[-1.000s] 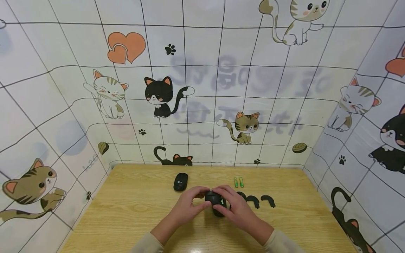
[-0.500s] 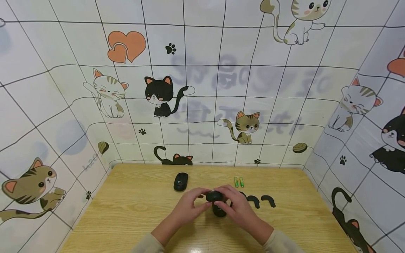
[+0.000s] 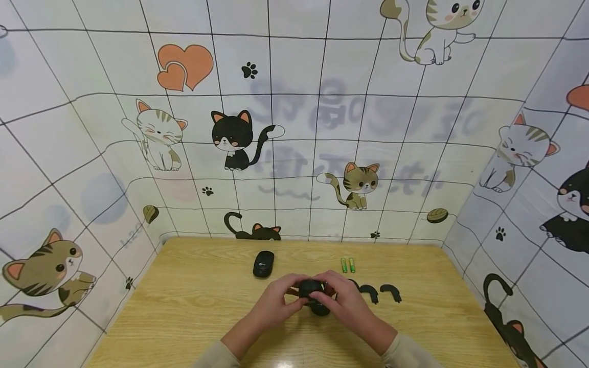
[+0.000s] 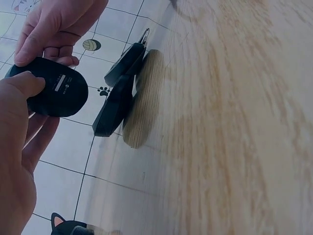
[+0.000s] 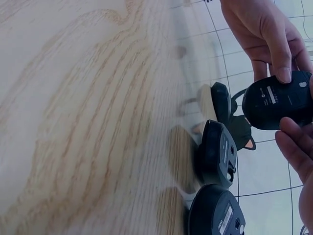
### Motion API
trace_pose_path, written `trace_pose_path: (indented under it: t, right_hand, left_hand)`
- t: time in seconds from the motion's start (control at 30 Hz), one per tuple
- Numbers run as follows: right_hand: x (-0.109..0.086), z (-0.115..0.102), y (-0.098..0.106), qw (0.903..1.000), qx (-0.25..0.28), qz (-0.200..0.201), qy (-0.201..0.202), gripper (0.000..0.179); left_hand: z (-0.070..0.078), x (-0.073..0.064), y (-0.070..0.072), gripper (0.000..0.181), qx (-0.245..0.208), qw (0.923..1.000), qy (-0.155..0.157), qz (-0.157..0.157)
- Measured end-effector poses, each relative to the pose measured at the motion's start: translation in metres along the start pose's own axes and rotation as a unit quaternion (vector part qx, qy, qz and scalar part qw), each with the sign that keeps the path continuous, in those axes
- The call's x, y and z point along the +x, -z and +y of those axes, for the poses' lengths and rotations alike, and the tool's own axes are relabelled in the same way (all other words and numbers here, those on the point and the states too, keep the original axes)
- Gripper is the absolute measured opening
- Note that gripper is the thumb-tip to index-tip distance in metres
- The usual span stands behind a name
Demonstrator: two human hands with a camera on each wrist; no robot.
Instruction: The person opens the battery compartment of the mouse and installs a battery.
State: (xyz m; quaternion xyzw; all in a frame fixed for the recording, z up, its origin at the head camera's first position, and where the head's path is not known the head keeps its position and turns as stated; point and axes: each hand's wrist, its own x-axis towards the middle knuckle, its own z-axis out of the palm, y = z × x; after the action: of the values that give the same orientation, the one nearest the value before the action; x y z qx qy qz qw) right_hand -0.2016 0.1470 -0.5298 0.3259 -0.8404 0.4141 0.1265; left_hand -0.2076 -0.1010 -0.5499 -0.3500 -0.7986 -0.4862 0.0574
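Note:
Both hands hold a black computer mouse (image 3: 309, 289) over the middle of the table. In the wrist views its underside (image 4: 58, 100) shows a pale printed label. My left hand (image 3: 274, 300) grips its left side, the thumb (image 4: 27, 84) pressing the underside. From the other side my right hand (image 3: 348, 299) pinches it, thumb (image 5: 280, 61) out of the far hand's way being my left one in the right wrist view. Just below the held mouse, another black mouse (image 3: 319, 308) stands on the table, partly hidden by it.
A third black mouse (image 3: 264, 264) lies at the back left of the wooden table (image 3: 193, 301). Two green batteries (image 3: 348, 265) lie behind my right hand. Curved black pieces (image 3: 391, 292) sit to its right. A printed cloth wall (image 3: 294, 117) encloses the table.
The held mouse has turned between my fingers, and its rounded dark face now points up. A green fleck seen beside it earlier is hidden. Both hands stay nearly in place.

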Motion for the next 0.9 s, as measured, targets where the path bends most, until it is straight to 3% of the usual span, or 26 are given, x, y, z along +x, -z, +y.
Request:
trace_pose_path:
  t: [0.13,0.33,0.43,0.53,0.67,0.9]
  right_hand:
    - [0.0006,-0.0016,0.0011,0.9994,0.015,-0.002,-0.031,0.025]
    - [0.0022,-0.0043,0.0029,0.997,0.045,-0.006,-0.063,0.019]
    - [0.0031,-0.0062,0.0034,0.9958,0.055,-0.008,-0.073,0.017]
    - [0.004,-0.0078,0.0035,0.9946,0.063,-0.008,-0.081,0.019]
    - [0.0041,-0.0071,0.0027,0.9938,0.078,-0.01,-0.078,0.026]
    - [0.002,-0.0013,0.0014,0.991,0.105,-0.031,-0.076,0.046]
  left_hand:
    - [0.0029,-0.0001,0.0003,0.055,-0.004,1.0,0.001,0.004]
    - [0.0035,-0.0001,-0.0012,0.059,-0.002,0.9994,-0.029,0.017]
    - [0.0017,-0.0008,-0.0022,0.059,-0.016,0.9992,-0.029,0.021]
    - [0.0017,-0.001,-0.0027,0.058,-0.041,0.9989,-0.005,0.023]
    - [0.0045,-0.0006,-0.0024,0.055,-0.08,0.995,0.051,0.032]
    - [0.0051,0.0006,-0.0009,0.05,-0.157,0.978,0.128,0.048]
